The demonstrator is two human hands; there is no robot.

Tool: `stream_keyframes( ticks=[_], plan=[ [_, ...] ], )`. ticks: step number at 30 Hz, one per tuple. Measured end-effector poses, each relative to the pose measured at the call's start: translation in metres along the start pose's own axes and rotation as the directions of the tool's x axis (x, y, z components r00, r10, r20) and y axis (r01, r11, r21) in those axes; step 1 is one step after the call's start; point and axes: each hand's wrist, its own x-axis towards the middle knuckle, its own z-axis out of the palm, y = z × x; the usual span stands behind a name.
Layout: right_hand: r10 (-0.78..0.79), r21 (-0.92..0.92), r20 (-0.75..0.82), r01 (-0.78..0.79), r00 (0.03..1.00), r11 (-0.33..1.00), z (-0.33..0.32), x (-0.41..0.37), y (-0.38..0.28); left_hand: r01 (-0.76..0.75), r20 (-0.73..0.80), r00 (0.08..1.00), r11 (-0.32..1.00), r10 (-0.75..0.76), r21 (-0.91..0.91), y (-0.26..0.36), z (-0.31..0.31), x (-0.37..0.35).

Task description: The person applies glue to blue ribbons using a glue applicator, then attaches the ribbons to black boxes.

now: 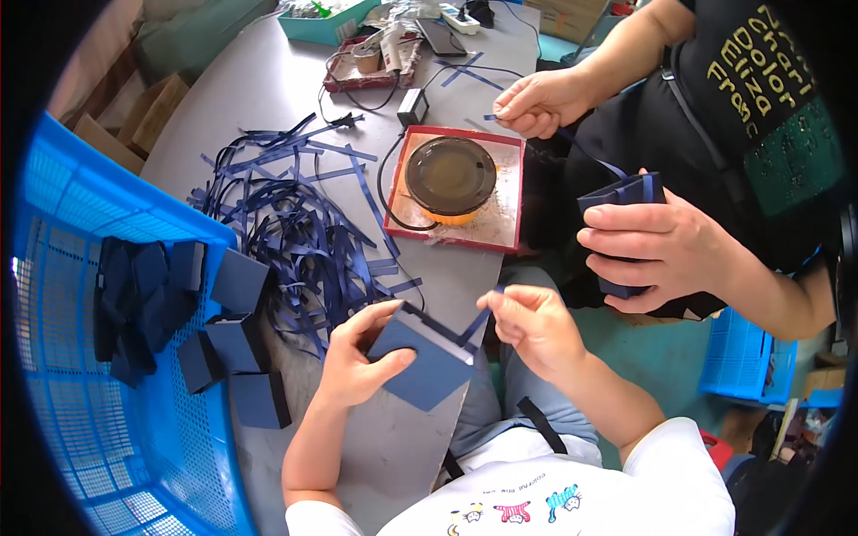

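My left hand (357, 353) grips a dark blue box (424, 366), thumb on its front face and the open side tilted upward. A blue ribbon (475, 325) runs from the box's edge to my right hand (536, 326), whose thumb and fingers pinch its end. To the left of the box lies a tangled pile of blue ribbons (299, 237). Several more blue boxes (239, 344) sit on the table beside the basket.
A blue plastic basket (170, 438) with dark boxes stands at left. A round hot-looking pot (451, 174) sits in a red-rimmed tray (509, 210). Opposite, a co-worker's hand (661, 246) holds another box, the other hand a ribbon. A glue gun (391, 46) lies at the back.
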Motion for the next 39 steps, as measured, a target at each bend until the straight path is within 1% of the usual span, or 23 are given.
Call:
stream_keyframes(
  ticks=[1, 4, 5, 6, 7, 8, 10, 11, 12, 14, 15, 16, 17, 18, 20, 21, 22, 24, 26, 28, 31, 34, 39],
  plan=[
    [-0.020, 0.035, 0.001, 0.020, 1.000, 0.999, -0.003, 0.004, -0.002, 0.024, -0.037, 0.999, 1.000, -0.025, -0.010, -0.003, -0.005, -0.005],
    [-0.097, 0.045, -0.080, 0.101, 0.992, 0.994, -0.013, 0.015, -0.003, 0.100, -0.099, 0.991, 0.991, -0.091, 0.087, -0.008, -0.027, -0.023],
    [-0.127, 0.044, -0.109, 0.133, 0.986, 0.990, -0.013, 0.019, -0.004, 0.144, -0.134, 0.983, 0.984, -0.129, 0.109, -0.010, -0.032, -0.030],
    [-0.157, 0.041, -0.138, 0.164, 0.978, 0.986, -0.013, 0.023, -0.005, 0.147, -0.139, 0.982, 0.983, -0.131, 0.108, -0.012, -0.038, -0.036],
    [-0.192, 0.068, -0.103, 0.200, 0.976, 0.977, -0.017, 0.026, -0.005, 0.172, -0.167, 0.975, 0.977, -0.150, 0.127, -0.015, -0.042, -0.042],
    [-0.188, 0.070, -0.102, 0.196, 0.977, 0.978, -0.016, 0.029, -0.005, 0.198, -0.194, 0.966, 0.969, -0.169, 0.145, -0.015, -0.044, -0.045],
    [-0.301, 0.054, -0.172, 0.314, 0.938, 0.948, -0.009, 0.035, -0.001, 0.209, -0.205, 0.963, 0.966, -0.177, 0.151, -0.014, -0.044, -0.048],
    [-0.317, 0.141, -0.203, 0.348, 0.926, 0.927, -0.005, 0.039, -0.002, 0.219, -0.197, 0.962, 0.963, -0.187, 0.155, -0.013, -0.041, -0.047],
    [-0.314, 0.141, -0.203, 0.345, 0.927, 0.928, -0.006, 0.040, -0.005, 0.227, -0.189, 0.962, 0.961, -0.196, 0.157, -0.013, -0.037, -0.046],
    [-0.222, 0.298, -0.088, 0.238, 0.971, 0.925, -0.010, 0.042, -0.013, 0.213, -0.129, 0.972, 0.966, -0.195, 0.149, -0.016, -0.030, -0.039],
    [-0.158, 0.288, -0.113, 0.185, 0.981, 0.940, -0.013, 0.044, -0.017, 0.212, -0.096, 0.975, 0.967, -0.200, 0.142, -0.016, -0.026, -0.035],
    [-0.149, 0.226, -0.093, 0.167, 0.984, 0.960, -0.018, 0.047, -0.020, 0.219, -0.065, 0.975, 0.969, -0.213, 0.115, -0.017, -0.020, -0.030],
    [-0.139, 0.162, -0.073, 0.149, 0.988, 0.975, -0.023, 0.051, -0.022, 0.202, -0.019, 0.979, 0.971, -0.201, 0.129, -0.018, -0.013, -0.024],
    [-0.166, 0.055, -0.142, 0.175, 0.976, 0.983, -0.022, 0.056, -0.023, 0.185, 0.027, 0.981, 0.973, -0.190, 0.142, -0.020, -0.007, -0.017],
    [-0.177, -0.083, -0.136, 0.167, 0.975, 0.983, -0.027, 0.064, -0.028, 0.125, 0.113, 0.983, 0.978, -0.145, 0.168, -0.023, 0.007, -0.004],
    [-0.210, -0.138, -0.178, 0.187, 0.961, 0.973, -0.025, 0.068, -0.029, 0.105, 0.156, 0.979, 0.978, -0.134, 0.182, -0.025, 0.013, 0.002],
    [-0.206, -0.142, -0.178, 0.182, 0.962, 0.973, -0.025, 0.072, -0.029, 0.081, 0.177, 0.977, 0.974, -0.120, 0.212, -0.027, 0.018, 0.008],
    [-0.227, -0.209, -0.196, 0.186, 0.954, 0.960, -0.025, 0.079, -0.031, 0.051, 0.225, 0.968, 0.966, -0.110, 0.253, -0.024, 0.027, 0.019],
    [-0.242, -0.218, -0.190, 0.199, 0.952, 0.955, -0.024, 0.087, -0.031, 0.060, 0.235, 0.964, 0.966, -0.121, 0.251, -0.023, 0.032, 0.028],
    [-0.265, -0.242, -0.213, 0.212, 0.940, 0.947, -0.021, 0.093, -0.032, 0.022, 0.274, 0.957, 0.963, -0.098, 0.269, -0.023, 0.034, 0.036],
    [-0.270, -0.270, -0.240, 0.203, 0.932, 0.941, -0.024, 0.103, -0.030, 0.008, 0.266, 0.961, 0.966, -0.079, 0.257, -0.027, 0.036, 0.042],
    [-0.280, -0.310, -0.242, 0.199, 0.929, 0.930, -0.027, 0.109, -0.028, 0.040, 0.266, 0.958, 0.965, -0.111, 0.259, -0.031, 0.035, 0.044],
    [-0.299, -0.340, -0.237, 0.209, 0.925, 0.917, -0.027, 0.113, -0.026, 0.057, 0.257, 0.959, 0.972, -0.117, 0.228, -0.036, 0.032, 0.045]
  ],
)
